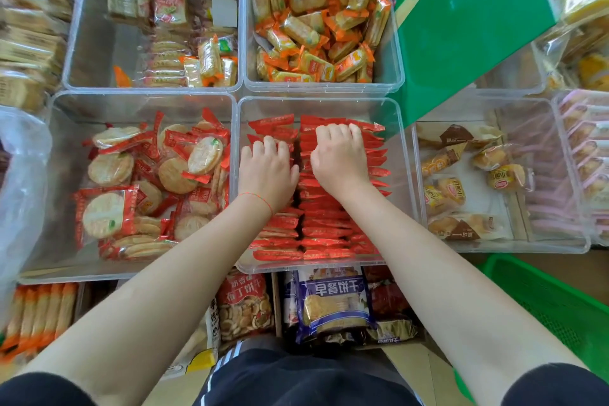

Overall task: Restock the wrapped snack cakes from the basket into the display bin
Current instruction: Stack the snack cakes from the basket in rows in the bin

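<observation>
Both hands press down, knuckles up and fingers curled, onto the red-wrapped snack cakes [324,224] that stand on edge in two tight rows inside the clear display bin [400,175] at the centre of the view. Whether the fingertips pinch any single packet cannot be told, since they are tucked in among the wrappers.

Starting at nine o'clock, a crinkled clear plastic bag [19,181] hangs at the edge. Next to it sits a bin of round rice crackers [131,188] in red-trimmed wrappers, lying loose at all angles. The left hand [267,168], with a thin red string bracelet [260,199] at the wrist, rests on the left row of cakes toward the far half of the bin. The right hand [339,158] lies just beside it on the right row, a little further toward twelve o'clock, its fingers reaching the row's far end.

At twelve o'clock a bin is heaped with orange-wrapped biscuits [316,26]; at eleven o'clock a partly filled bin [79,26] holds a few mixed packets. At one o'clock a green carton [468,26] leans over the bins. At three o'clock a bin holds a few small bread packets [461,181]. At five o'clock the corner of a green mesh basket [553,303] shows beside the right forearm. At six o'clock, below the bins, lie bagged snacks, among them a blue biscuit bag [333,303].
</observation>
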A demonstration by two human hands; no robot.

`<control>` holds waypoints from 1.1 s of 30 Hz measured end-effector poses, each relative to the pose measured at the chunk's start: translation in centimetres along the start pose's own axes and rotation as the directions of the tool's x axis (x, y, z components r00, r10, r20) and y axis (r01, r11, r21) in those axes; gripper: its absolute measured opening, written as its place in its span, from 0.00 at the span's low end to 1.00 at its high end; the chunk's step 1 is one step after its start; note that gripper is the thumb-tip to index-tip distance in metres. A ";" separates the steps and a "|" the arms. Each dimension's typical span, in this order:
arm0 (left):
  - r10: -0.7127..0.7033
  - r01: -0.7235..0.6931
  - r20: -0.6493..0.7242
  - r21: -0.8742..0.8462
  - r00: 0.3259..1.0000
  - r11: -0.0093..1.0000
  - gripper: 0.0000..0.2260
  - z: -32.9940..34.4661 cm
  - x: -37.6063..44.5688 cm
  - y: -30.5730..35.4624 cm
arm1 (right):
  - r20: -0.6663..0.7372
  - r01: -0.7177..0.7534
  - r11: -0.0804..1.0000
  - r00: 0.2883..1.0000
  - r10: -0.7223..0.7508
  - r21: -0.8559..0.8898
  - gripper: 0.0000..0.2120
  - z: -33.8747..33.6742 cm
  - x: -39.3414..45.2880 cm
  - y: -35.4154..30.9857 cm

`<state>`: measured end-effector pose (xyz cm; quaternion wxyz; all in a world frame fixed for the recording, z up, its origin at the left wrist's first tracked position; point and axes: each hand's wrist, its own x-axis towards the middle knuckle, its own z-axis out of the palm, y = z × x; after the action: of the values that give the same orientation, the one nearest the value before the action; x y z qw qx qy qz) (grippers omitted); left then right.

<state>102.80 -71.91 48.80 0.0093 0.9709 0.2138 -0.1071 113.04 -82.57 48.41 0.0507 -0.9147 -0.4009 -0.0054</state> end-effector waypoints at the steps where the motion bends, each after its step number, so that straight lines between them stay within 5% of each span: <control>1: 0.011 -0.011 -0.005 0.011 1.000 1.000 0.21 0.0 -0.4 -0.2 | -0.008 0.022 1.000 1.000 -0.022 0.020 0.12 -0.3 0.7 -0.3; 6: 0.082 -0.080 -0.021 0.090 0.996 0.993 0.17 -0.1 -0.8 -1.2 | 0.123 0.086 0.990 0.987 -0.100 0.111 0.14 0.4 4.4 -2.5; 11: 0.161 -0.152 -0.059 0.138 0.985 0.979 0.16 -0.6 0.7 -2.8 | 0.218 -0.030 0.999 0.976 0.019 0.045 0.08 2.0 6.3 -3.4; 16: 0.095 -0.098 0.031 0.110 0.995 0.989 0.26 -0.7 2.4 -3.1 | 0.105 0.068 0.993 0.991 -0.078 0.091 0.11 1.8 6.3 -4.0; 24: 0.124 -0.127 0.029 0.124 0.992 0.984 0.23 -0.1 2.7 -3.7 | -0.042 0.082 0.995 0.996 -0.080 0.064 0.12 1.6 5.8 -3.5; 29: 0.146 -0.146 -0.012 0.042 0.989 0.988 0.20 0.2 2.7 -3.8 | 0.187 0.010 0.996 0.982 0.007 -0.086 0.11 1.1 6.8 -4.3; 33: 0.143 -0.142 -0.037 0.024 0.989 0.990 0.19 0.1 2.7 -3.9 | 0.163 -0.018 0.999 0.986 0.023 -0.035 0.10 0.8 7.1 -3.9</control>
<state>103.53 -67.32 48.22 0.0023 0.9856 0.1431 -0.0896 114.96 -74.65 48.32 0.0024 -0.9169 -0.3941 0.0635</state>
